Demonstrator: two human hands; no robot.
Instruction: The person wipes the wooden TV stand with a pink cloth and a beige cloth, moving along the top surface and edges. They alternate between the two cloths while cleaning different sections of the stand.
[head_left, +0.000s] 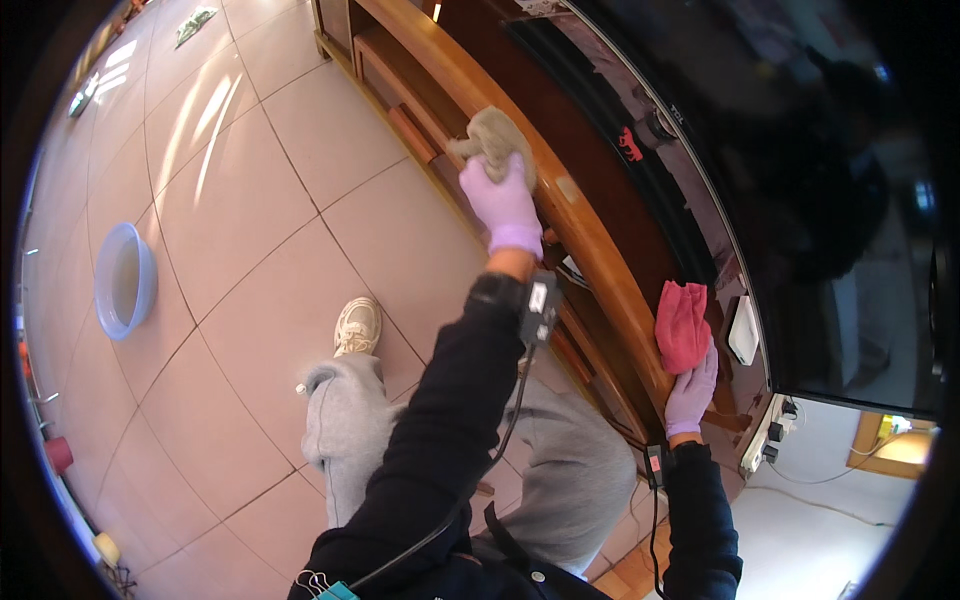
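Observation:
My left hand (504, 201), in a light purple glove, grips a bunched beige cloth (491, 142) against the rounded front edge of a wooden TV cabinet (581, 221). Farther right, my right hand (691, 391), in a matching glove, holds a folded red cloth (681, 328) at the right end of the cabinet top. Its fingers are partly hidden behind the cloth. Small devices with cables are strapped at both wrists.
A large TCL television (825, 187) stands behind the cabinet's edge. Near its right end are a white box (744, 330) and a power strip (765, 435) with plugs. A blue basin (126, 281) of cloudy water sits on the tiled floor (247, 300). Open shelves lie below the cabinet top.

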